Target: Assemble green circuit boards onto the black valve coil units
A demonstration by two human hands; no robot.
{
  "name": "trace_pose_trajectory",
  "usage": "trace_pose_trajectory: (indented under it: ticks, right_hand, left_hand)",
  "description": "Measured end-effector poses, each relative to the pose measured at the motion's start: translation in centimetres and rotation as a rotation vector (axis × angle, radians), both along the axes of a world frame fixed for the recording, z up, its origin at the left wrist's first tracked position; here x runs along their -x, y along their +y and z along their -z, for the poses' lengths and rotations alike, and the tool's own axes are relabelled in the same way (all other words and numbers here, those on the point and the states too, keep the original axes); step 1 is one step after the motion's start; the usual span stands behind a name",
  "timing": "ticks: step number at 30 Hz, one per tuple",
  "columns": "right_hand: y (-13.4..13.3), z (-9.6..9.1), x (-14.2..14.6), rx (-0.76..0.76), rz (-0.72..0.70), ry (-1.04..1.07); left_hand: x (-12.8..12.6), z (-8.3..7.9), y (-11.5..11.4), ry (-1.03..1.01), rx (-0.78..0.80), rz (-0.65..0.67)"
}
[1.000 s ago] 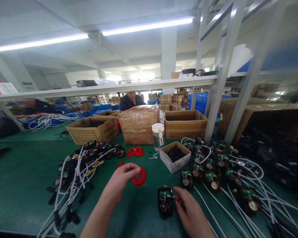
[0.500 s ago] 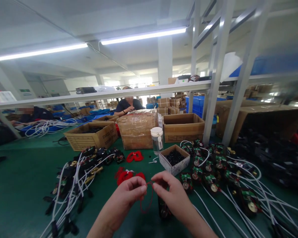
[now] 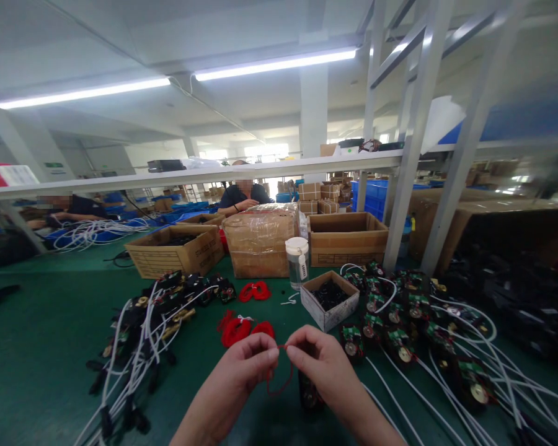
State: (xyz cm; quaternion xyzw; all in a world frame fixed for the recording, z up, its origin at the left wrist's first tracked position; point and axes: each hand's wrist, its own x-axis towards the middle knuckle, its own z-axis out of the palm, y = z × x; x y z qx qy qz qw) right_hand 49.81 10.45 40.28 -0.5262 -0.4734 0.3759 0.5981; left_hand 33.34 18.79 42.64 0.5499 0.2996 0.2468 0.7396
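Between my two hands a thin red wire (image 3: 279, 393) hangs in a small loop. My left hand (image 3: 248, 365) pinches it between thumb and forefinger. Close beside, my right hand (image 3: 317, 359) pinches the same wire, and a short stretch of it spans the fingertips. Below, partly covered by my right hand, lies a black part with a circuit board (image 3: 309, 391). Just beyond my left hand are red wire bundles (image 3: 236, 331), one bound with a white tie. Another red bundle (image 3: 254, 290) lies farther back.
A small box of black parts (image 3: 330, 297) stands ahead, beside a clear lidded cup (image 3: 297, 263). Circuit-board assemblies with white cables lie right (image 3: 402, 347) and left (image 3: 144, 334). Cardboard boxes (image 3: 260, 241) line the back under a shelf (image 3: 260, 167). Co-workers sit beyond.
The view has shifted slightly, so the scene sits a little to the right. Both hands keep their pinch on the red wire, and the stretch between the fingertips looks straighter.
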Motion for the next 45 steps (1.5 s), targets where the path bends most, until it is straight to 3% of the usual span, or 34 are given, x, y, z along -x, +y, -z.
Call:
trace_pose_trajectory:
  ticks: [7, 13, 21, 32, 36, 39, 43, 45]
  right_hand:
    - [-0.2, -0.9, 0.3, 0.047, 0.042, -0.065]
    - [-0.3, -1.1, 0.6, 0.104, 0.023, -0.012]
    - [-0.3, -1.0, 1.2, 0.143, -0.011, 0.217]
    - [-0.4, -0.9, 1.5, 0.173, -0.022, 0.270]
    - [-0.1, -0.4, 1.2, 0.183, 0.062, 0.212]
    - [0.0, -0.1, 0.6, 0.187, 0.106, 0.186]
    - [-0.4, 0.2, -0.4, 0.192, 0.140, 0.147]
    - [-0.6, 0.3, -0.9, 0.176, 0.139, 0.123]
  left_hand:
    - [-0.3, 0.2, -0.9, 0.002, 0.030, 0.021]
    - [-0.5, -0.4, -1.0, 0.121, -0.320, -0.087]
    - [0.1, -0.1, -1.0, 0.232, -0.692, -0.189]
    - [0.5, 1.1, -1.5, 0.282, -0.949, -0.200]
    - [1.0, 1.2, -1.7, 0.232, -0.969, -0.290]
    - [1.9, 1.0, -1.5, 0.213, -0.924, -0.432]
    - [3.2, 0.9, 0.4, 0.268, -0.779, -0.668]
    - [3.5, 1.4, 1.9, 0.344, -0.735, -0.690]
